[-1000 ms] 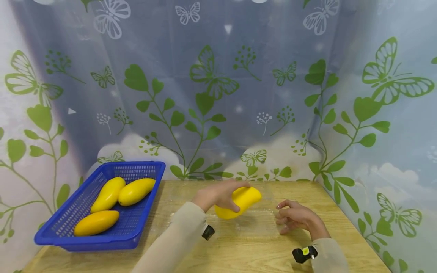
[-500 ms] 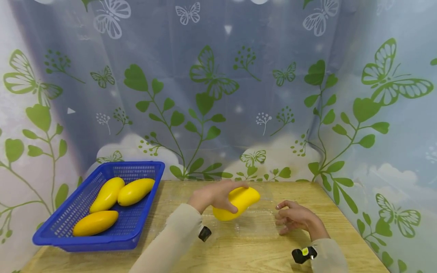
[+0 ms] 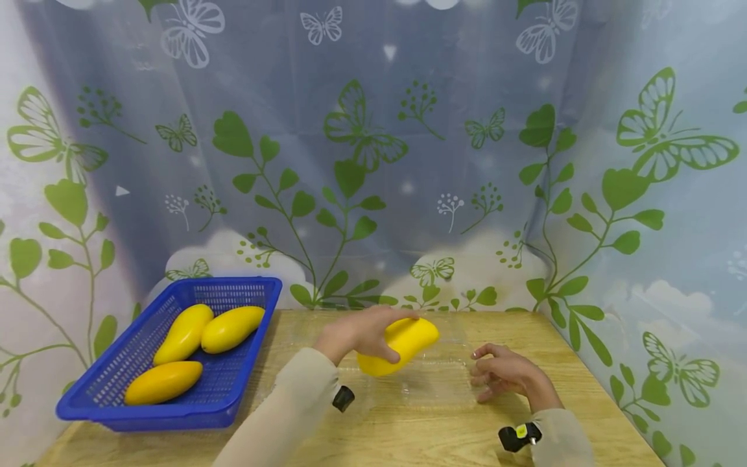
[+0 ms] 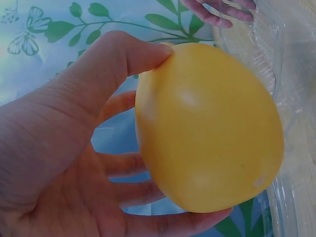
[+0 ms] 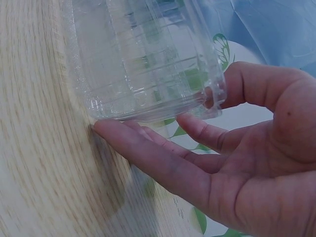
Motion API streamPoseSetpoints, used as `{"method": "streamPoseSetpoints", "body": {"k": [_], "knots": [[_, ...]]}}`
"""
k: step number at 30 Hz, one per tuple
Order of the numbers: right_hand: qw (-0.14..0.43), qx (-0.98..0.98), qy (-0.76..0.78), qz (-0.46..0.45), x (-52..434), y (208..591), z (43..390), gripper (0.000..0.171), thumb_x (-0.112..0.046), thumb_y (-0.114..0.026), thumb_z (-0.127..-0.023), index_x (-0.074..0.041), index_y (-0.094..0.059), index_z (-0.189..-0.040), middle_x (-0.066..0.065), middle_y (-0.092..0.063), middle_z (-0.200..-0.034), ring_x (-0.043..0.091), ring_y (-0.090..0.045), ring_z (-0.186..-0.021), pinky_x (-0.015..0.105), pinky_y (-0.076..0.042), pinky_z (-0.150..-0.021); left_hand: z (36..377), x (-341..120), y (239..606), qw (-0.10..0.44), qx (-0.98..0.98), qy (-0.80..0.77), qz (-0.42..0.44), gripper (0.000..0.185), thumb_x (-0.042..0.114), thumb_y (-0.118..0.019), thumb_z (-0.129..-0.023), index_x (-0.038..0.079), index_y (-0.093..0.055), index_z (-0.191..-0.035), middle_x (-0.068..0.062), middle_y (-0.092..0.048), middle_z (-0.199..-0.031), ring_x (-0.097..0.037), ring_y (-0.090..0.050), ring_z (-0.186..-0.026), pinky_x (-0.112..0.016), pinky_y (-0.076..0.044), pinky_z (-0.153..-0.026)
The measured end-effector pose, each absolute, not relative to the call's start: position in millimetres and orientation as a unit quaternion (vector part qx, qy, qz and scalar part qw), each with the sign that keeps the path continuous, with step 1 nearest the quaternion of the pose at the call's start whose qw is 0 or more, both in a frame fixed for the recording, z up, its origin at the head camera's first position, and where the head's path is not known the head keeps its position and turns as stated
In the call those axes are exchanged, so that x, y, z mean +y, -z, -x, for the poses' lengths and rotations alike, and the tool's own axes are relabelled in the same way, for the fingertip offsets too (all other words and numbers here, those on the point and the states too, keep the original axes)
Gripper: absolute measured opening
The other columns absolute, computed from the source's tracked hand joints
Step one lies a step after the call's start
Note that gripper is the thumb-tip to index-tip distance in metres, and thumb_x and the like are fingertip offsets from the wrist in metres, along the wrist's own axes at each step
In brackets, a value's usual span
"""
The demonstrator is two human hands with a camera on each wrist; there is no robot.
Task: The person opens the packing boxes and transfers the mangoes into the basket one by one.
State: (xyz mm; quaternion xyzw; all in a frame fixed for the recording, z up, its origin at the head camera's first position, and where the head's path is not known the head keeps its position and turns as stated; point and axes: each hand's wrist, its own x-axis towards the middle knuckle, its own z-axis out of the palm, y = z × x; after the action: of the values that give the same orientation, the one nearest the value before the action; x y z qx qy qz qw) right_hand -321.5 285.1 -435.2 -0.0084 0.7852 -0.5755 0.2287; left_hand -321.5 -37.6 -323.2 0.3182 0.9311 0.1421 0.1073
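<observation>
My left hand (image 3: 358,337) grips a smooth yellow mango (image 3: 413,338), thumb on the near side and fingers round the far side. The mango is tilted, its far end pointing up to the right, and overlaps a clear plastic container (image 3: 434,389) on the table. In the left wrist view its rounded end (image 4: 212,128) fills the middle. At the container's right end is my right hand (image 3: 510,373). In the right wrist view, one bent digit hooks the rim of the container (image 5: 123,59), and a straight finger (image 5: 153,158) lies along its outer wall.
A blue plastic basket (image 3: 242,376) stands at the left with three yellow mangoes (image 3: 166,381) in it. The wooden table (image 3: 408,441) ends at a curtain (image 3: 373,214) printed with butterflies and leaves. Dark wrist cameras (image 3: 343,397) sit at both cuffs.
My left hand has shifted slightly left with the mango in its grip. My right hand stays at the container's right end.
</observation>
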Motion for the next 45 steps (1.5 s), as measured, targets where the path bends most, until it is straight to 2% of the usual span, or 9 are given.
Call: {"method": "streamPoseSetpoints", "body": {"k": [9, 14, 18, 21, 28, 32, 40, 45], "knots": [[0.228, 0.784, 0.578, 0.012, 285, 435, 319, 0.053, -0.010, -0.056, -0.095, 0.008, -0.031, -0.137, 0.007, -0.051, -0.090, 0.019, -0.056, -0.082, 0.046, -0.064, -0.077, 320, -47, 322, 0.112, 0.933, -0.154, -0.307, 0.080, 0.027, -0.080, -0.089, 0.035, -0.039, -0.157, -0.005, -0.047, -0.156, -0.024, -0.052, -0.128, -0.048, -0.053, -0.095], [0.224, 0.786, 0.576, 0.009, 285, 435, 320, 0.053, -0.010, -0.056, -0.095, 0.008, -0.031, -0.138, 0.006, -0.050, -0.086, 0.020, -0.059, -0.084, 0.046, -0.064, -0.077, 319, -52, 321, 0.108, 0.934, -0.161, -0.301, 0.079, 0.025, -0.081, -0.089, 0.034, -0.041, -0.157, -0.007, -0.048, -0.154, -0.024, -0.053, -0.124, -0.049, -0.054, -0.094], [0.223, 0.787, 0.576, 0.011, 286, 435, 320, 0.052, -0.010, -0.057, -0.094, 0.008, -0.031, -0.137, 0.008, -0.052, -0.092, 0.021, -0.060, -0.088, 0.046, -0.064, -0.076, 319, -57, 320, 0.106, 0.934, -0.163, -0.301, 0.079, 0.025, -0.081, -0.088, 0.032, -0.041, -0.157, -0.009, -0.050, -0.149, -0.023, -0.054, -0.117, -0.047, -0.055, -0.091], [0.223, 0.787, 0.576, 0.012, 287, 435, 319, 0.052, -0.010, -0.057, -0.094, 0.008, -0.031, -0.136, 0.010, -0.052, -0.096, 0.022, -0.060, -0.089, 0.046, -0.064, -0.076, 319, -62, 319, 0.105, 0.934, -0.164, -0.301, 0.080, 0.025, -0.081, -0.088, 0.033, -0.041, -0.157, -0.009, -0.050, -0.150, -0.024, -0.054, -0.118, -0.048, -0.055, -0.092], [0.226, 0.783, 0.579, 0.013, 286, 435, 320, 0.051, -0.009, -0.055, -0.095, 0.008, -0.030, -0.136, 0.008, -0.051, -0.092, 0.020, -0.059, -0.087, 0.045, -0.064, -0.076, 319, -73, 318, 0.104, 0.939, -0.166, -0.283, 0.082, 0.028, -0.082, -0.088, 0.039, -0.040, -0.157, -0.008, -0.045, -0.157, -0.026, -0.053, -0.125, -0.051, -0.054, -0.093], [0.231, 0.779, 0.582, 0.017, 286, 436, 321, 0.049, -0.009, -0.054, -0.097, 0.008, -0.030, -0.136, 0.006, -0.050, -0.089, 0.018, -0.058, -0.081, 0.045, -0.064, -0.075, 319, -79, 317, 0.103, 0.941, -0.166, -0.276, 0.081, 0.027, -0.082, -0.088, 0.037, -0.040, -0.157, -0.009, -0.045, -0.156, -0.027, -0.053, -0.125, -0.052, -0.053, -0.094], [0.232, 0.779, 0.582, 0.018, 287, 437, 323, 0.048, -0.009, -0.054, -0.098, 0.007, -0.030, -0.136, 0.005, -0.049, -0.087, 0.018, -0.057, -0.081, 0.046, -0.064, -0.076, 318, -92, 317, 0.094, 0.944, -0.162, -0.270, 0.081, 0.026, -0.082, -0.087, 0.035, -0.041, -0.157, -0.012, -0.051, -0.148, -0.024, -0.055, -0.113, -0.049, -0.055, -0.091], [0.233, 0.779, 0.582, 0.015, 287, 437, 322, 0.049, -0.010, -0.054, -0.098, 0.007, -0.029, -0.137, 0.006, -0.050, -0.089, 0.018, -0.058, -0.082, 0.046, -0.064, -0.076, 316, -102, 319, 0.097, 0.945, -0.173, -0.258, 0.081, 0.024, -0.083, -0.087, 0.033, -0.042, -0.156, -0.014, -0.048, -0.153, -0.029, -0.055, -0.122, -0.053, -0.055, -0.093]]}}
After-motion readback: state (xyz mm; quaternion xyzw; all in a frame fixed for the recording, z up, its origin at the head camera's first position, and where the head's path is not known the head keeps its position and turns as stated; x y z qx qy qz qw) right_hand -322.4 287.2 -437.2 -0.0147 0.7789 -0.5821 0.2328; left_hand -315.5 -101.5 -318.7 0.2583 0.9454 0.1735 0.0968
